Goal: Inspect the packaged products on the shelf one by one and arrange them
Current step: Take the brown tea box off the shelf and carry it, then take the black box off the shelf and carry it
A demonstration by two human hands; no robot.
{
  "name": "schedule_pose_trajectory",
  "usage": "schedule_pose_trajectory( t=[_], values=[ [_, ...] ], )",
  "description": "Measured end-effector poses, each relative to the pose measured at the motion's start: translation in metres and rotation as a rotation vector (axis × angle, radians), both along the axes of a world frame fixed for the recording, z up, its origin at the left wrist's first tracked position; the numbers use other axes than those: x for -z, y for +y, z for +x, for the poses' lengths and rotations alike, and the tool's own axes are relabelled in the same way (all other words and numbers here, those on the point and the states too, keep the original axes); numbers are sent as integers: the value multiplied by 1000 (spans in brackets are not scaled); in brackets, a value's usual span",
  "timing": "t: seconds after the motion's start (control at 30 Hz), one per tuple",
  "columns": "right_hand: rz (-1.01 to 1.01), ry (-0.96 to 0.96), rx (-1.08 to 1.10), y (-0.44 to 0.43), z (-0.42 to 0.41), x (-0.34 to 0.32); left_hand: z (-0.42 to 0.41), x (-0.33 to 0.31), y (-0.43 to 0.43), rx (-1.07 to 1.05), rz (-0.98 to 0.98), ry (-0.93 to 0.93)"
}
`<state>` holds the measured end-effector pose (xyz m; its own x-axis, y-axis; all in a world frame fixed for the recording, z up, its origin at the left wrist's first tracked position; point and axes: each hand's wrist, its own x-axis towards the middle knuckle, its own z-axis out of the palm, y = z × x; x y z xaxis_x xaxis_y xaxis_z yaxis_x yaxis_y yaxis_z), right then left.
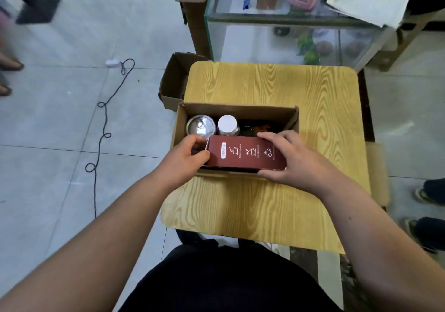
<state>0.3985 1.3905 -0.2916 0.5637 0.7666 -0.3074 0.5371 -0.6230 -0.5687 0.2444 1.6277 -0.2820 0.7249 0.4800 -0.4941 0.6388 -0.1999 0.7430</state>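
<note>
A dark packet at the back of the box is half hidden and too dim to identify. The carton is dark red and oblong, with white line icons and a pale label whose print is unreadable. It lies flat across the box's near side, on the desk, just before a can and a white-lidded jar. Both hands grip it: the left hand curls round its left end, and the right hand spans its right end.
</note>
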Motion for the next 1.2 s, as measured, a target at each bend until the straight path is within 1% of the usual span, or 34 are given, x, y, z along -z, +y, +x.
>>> schedule_pose_trajectory(
  t=[0.1, 0.2, 0.33, 0.43, 0.53, 0.63, 0.73, 0.9, 1.03, 1.2],
  values=[
    [4, -73, -18, 3, -4, -2, 0, -4, -10, 34, 35, -21],
    [39, -128, -37, 3, -9, 0, 1, -5, -19, 140, 160, -10],
    [13, -159, -72, 6, -10, -4, -2, -1, -25, 200, 316, 47],
    [70, -207, -110, 14, -18, -8, -12, -3, -31, 265, 472, 75],
    [119, -287, -175, 32, -31, -10, -28, -7, -32, 325, 642, 150],
    [161, -327, -294, 60, -50, -10, -57, -15, -24, 339, 769, 233],
    [176, -344, -432, 96, -79, -12, -102, -25, -12, 268, 818, 301],
    [225, -360, -730, 160, -159, -18, -208, -37, 3, 35, 809, 404],
    [313, -357, -958, 204, -251, -25, -307, -39, -2, -179, 782, 500],
    [447, -314, -1227, 243, -385, -30, -437, -40, -21, -455, 724, 573]
  ],
)
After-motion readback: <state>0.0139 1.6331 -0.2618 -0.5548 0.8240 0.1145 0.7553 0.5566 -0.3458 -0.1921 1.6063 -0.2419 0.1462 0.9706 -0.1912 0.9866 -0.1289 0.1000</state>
